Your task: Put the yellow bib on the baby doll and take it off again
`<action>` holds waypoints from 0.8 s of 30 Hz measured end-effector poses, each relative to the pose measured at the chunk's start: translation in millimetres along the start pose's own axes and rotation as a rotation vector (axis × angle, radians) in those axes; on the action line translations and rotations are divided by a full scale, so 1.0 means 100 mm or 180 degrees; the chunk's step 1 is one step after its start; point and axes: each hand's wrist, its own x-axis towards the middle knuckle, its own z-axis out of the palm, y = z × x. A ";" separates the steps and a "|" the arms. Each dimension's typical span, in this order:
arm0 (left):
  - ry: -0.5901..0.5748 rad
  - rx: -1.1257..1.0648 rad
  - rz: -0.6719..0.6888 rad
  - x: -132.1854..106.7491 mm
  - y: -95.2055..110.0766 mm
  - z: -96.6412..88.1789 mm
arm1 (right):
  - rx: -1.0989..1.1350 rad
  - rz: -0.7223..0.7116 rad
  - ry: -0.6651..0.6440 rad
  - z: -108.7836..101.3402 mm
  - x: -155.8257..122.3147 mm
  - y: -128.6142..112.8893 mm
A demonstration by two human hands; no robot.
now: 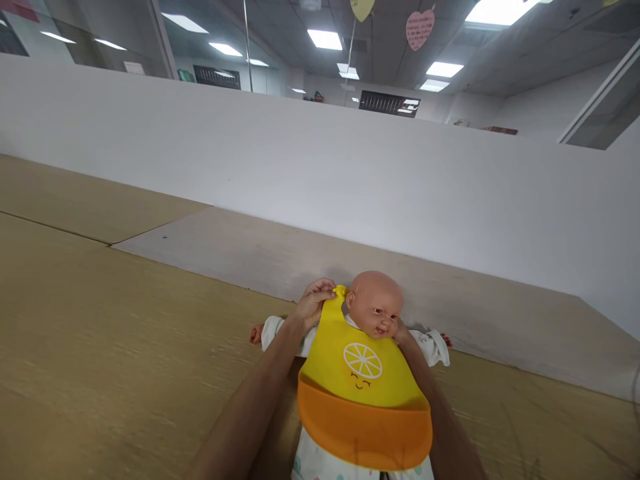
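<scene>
A baby doll (376, 300) in white patterned clothes lies on its back, its head turned a little to the right. Over its chest is a yellow bib (325, 357) with a lemon-slice face and an orange catch pocket (365, 427) along the bottom. My left hand (315, 299) pinches the bib's left neck strap at its knobbed end, beside the doll's ear. On the other side, my right hand (400, 331) reaches in at the doll's cheek and neck. Its fingers are hidden behind the head, so what they touch does not show.
The doll lies on a wooden surface (125, 347) with a paler grey board (240, 247) behind it. A white low wall (320, 167) rises beyond, topped by glass with a pink heart-shaped note (420, 29).
</scene>
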 end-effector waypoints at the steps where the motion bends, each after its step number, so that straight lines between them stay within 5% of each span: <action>1: 0.0004 0.0030 -0.0001 0.01 -0.01 -0.01 | 0.0049 0.0048 0.0046 0.01 0.00 -0.01; 5: 0.0113 0.0551 -0.0006 0.05 0.00 -0.05 | 0.0151 0.0175 0.0169 0.08 -0.01 -0.10; 10: 0.0625 0.2227 0.0360 0.10 -0.04 -0.05 | 0.0141 0.0289 0.0064 0.14 -0.04 -0.17; 15: 0.0241 0.3895 0.0575 0.06 -0.18 0.04 | 0.0017 0.0391 0.0005 0.17 -0.08 -0.22; 24: 0.0240 0.4371 0.0259 0.10 -0.29 -0.04 | -0.1067 0.0087 -0.0107 0.19 0.06 -0.19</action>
